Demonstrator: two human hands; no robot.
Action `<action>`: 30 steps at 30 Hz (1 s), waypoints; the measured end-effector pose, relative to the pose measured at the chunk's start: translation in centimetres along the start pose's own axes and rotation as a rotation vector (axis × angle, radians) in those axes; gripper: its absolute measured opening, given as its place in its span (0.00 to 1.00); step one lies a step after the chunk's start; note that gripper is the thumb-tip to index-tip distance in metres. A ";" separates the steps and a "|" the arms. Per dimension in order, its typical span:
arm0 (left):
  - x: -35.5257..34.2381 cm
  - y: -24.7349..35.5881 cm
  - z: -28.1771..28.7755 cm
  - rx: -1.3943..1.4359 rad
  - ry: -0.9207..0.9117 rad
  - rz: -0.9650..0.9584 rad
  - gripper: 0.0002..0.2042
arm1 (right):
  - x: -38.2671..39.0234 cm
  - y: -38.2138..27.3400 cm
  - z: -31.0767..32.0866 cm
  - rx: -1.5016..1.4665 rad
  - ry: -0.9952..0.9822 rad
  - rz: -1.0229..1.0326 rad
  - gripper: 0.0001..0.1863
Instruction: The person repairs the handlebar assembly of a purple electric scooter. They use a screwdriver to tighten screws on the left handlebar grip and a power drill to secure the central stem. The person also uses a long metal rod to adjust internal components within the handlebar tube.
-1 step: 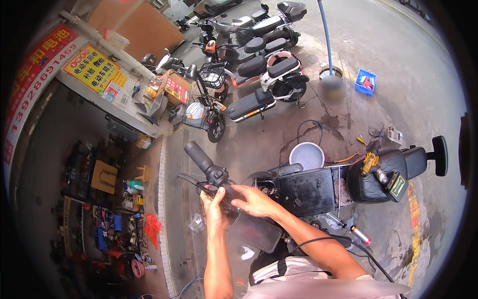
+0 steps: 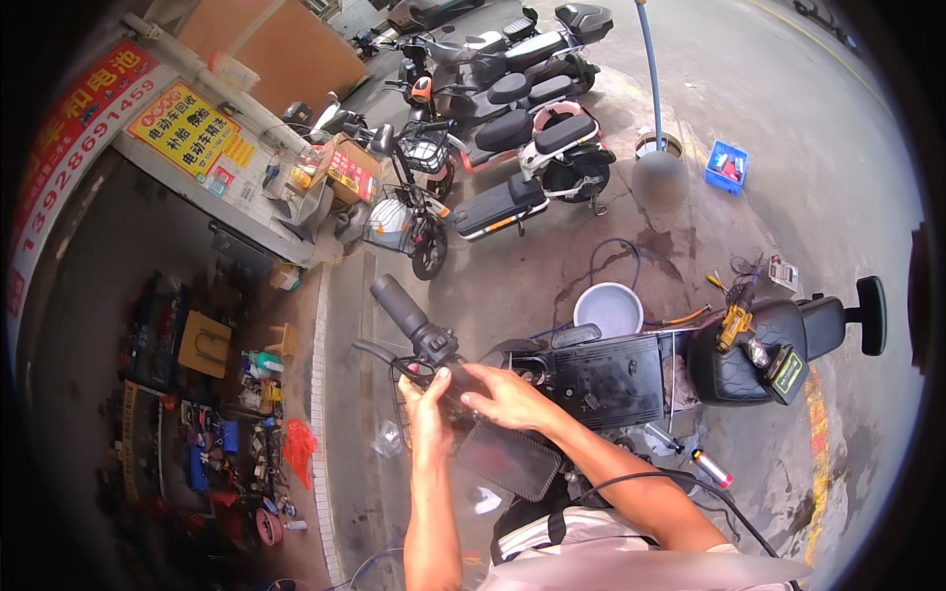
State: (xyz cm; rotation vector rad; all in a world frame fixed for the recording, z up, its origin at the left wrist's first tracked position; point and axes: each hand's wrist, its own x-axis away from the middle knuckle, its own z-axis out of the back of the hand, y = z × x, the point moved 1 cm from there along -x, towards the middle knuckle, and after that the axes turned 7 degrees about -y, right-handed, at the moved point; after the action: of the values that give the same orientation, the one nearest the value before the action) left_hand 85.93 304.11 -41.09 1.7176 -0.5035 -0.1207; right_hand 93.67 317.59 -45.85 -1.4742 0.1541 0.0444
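A scooter's handlebar rises before me, with a black grip (image 2: 399, 303), a switch block (image 2: 434, 343) and a dark brake lever (image 2: 374, 352). My left hand (image 2: 428, 406) is closed around the dark part beneath the switch block, thumb on top; its other fingers are partly hidden. From the right, my right hand (image 2: 505, 396) lies over the handlebar's middle, fingers bent onto it and thumb near my left thumb. What the fingertips press on is hidden. Under my hands is a black mesh basket (image 2: 507, 461). The scooter's black footboard (image 2: 611, 379) stretches to the right.
On the black seat (image 2: 734, 369) lie a yellow power drill (image 2: 734, 323) and a battery pack (image 2: 785, 372). Beyond the footboard stands a grey basin (image 2: 608, 310). Parked scooters (image 2: 503, 202) and a blue crate (image 2: 726, 165) are farther off. Tools fill the shop at left.
Both hands keep their places on the handlebar. The whole view has shifted very slightly.
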 end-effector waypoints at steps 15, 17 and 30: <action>-2.0 0.2 2.5 0.008 -0.225 0.105 0.20 | -0.1 -2.5 -1.7 0.164 0.176 -0.140 0.41; -2.7 -0.7 4.1 0.150 -0.282 0.107 0.15 | -0.1 -3.0 -2.1 0.174 0.182 -0.161 0.37; -6.6 -3.6 3.1 0.786 0.010 0.141 0.14 | 3.8 1.3 -4.0 0.154 0.315 -0.259 0.16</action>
State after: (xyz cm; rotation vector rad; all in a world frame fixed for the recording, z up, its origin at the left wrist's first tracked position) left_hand 79.85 304.37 -46.53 2.4326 -0.7200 0.2188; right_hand 97.01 313.52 -47.97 -1.3298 0.2158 -0.4028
